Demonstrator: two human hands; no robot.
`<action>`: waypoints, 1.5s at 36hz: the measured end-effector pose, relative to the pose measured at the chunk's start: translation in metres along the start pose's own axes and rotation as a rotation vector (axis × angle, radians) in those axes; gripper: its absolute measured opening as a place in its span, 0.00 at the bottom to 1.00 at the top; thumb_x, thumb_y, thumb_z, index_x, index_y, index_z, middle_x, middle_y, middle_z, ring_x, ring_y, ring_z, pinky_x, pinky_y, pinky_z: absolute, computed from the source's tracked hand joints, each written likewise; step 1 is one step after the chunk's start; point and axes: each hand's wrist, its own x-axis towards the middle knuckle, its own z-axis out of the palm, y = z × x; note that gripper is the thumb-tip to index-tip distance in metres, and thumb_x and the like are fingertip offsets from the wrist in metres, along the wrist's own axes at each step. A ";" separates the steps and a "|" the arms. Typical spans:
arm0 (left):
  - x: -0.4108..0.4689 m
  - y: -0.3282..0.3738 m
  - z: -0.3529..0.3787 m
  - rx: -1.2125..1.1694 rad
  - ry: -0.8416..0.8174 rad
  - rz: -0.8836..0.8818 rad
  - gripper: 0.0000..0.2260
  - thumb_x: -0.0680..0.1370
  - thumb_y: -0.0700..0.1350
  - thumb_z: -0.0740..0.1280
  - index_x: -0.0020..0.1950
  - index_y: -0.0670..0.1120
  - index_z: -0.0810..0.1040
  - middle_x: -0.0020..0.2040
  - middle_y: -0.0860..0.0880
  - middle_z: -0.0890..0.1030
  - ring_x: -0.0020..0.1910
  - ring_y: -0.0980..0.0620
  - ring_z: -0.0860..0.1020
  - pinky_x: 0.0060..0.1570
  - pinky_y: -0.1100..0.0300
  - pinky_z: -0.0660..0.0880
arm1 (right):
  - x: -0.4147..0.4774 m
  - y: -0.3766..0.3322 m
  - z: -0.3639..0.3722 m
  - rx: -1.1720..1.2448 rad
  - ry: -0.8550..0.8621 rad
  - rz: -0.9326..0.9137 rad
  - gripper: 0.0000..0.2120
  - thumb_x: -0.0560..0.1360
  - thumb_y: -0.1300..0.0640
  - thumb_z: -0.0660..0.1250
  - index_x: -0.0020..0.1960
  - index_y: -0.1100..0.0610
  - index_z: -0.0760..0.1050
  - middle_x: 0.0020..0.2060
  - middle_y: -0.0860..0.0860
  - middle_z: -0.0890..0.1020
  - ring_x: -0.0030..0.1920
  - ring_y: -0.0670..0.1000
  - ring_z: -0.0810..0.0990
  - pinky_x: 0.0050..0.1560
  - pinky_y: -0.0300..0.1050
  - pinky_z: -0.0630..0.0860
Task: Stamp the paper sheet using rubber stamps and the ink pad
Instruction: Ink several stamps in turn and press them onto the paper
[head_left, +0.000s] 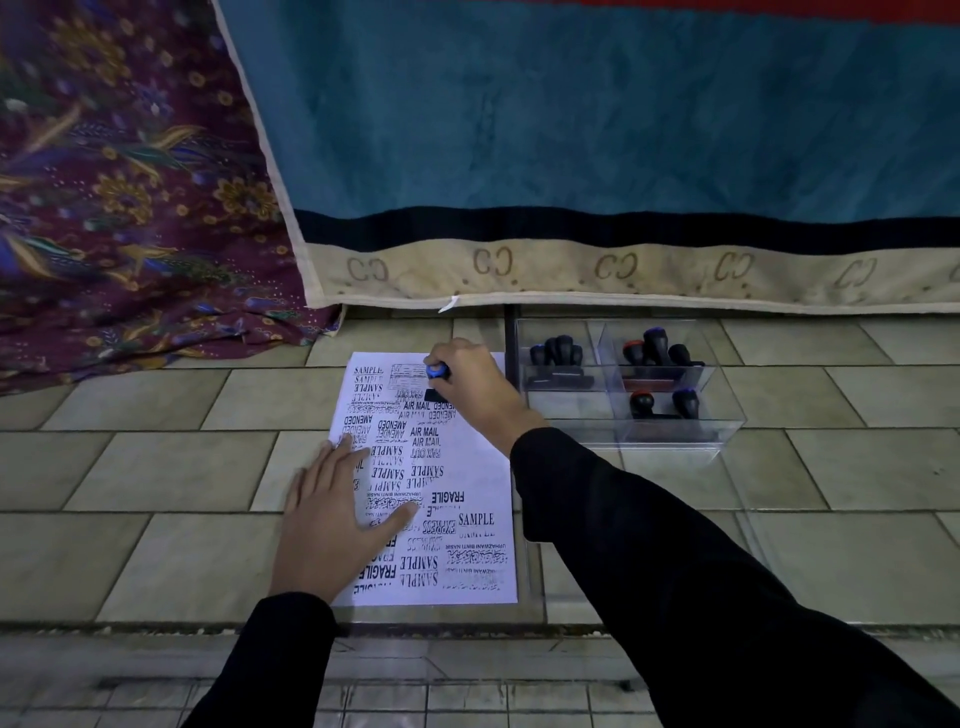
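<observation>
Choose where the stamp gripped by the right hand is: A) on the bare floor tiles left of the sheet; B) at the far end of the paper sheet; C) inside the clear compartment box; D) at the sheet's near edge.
B: the right hand grips the blue-capped stamp at the far end of the paper sheet, with the clear compartment box apart to its right.

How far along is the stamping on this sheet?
Mostly done: the paper sheet is crowded with impressions such as SAMPLE, AIR MAIL and FRAGILE. In hand: the right hand grips a blue-capped stamp near the sheet's top while the left hand lies flat on it. Remaining: a bare strip along the right edge; other stamps sit in the clear box.
</observation>
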 end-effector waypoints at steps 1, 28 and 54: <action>0.000 0.000 -0.001 0.000 0.000 -0.001 0.42 0.66 0.76 0.55 0.73 0.52 0.65 0.78 0.56 0.58 0.77 0.57 0.52 0.76 0.55 0.45 | -0.001 0.001 -0.001 0.009 0.015 0.000 0.09 0.73 0.68 0.66 0.52 0.65 0.77 0.51 0.60 0.78 0.50 0.57 0.78 0.52 0.45 0.75; 0.001 -0.002 0.001 -0.003 -0.008 0.002 0.42 0.66 0.75 0.58 0.73 0.51 0.66 0.78 0.54 0.59 0.77 0.56 0.54 0.76 0.53 0.47 | -0.171 0.039 -0.065 0.097 0.283 -0.034 0.08 0.68 0.61 0.75 0.47 0.57 0.81 0.41 0.48 0.81 0.41 0.41 0.79 0.44 0.31 0.75; 0.000 -0.002 0.001 -0.013 -0.021 0.000 0.40 0.68 0.74 0.61 0.74 0.52 0.64 0.79 0.54 0.57 0.78 0.57 0.51 0.76 0.52 0.47 | -0.176 0.036 -0.059 0.161 0.248 -0.094 0.06 0.67 0.63 0.75 0.42 0.60 0.80 0.39 0.49 0.81 0.43 0.41 0.80 0.43 0.41 0.79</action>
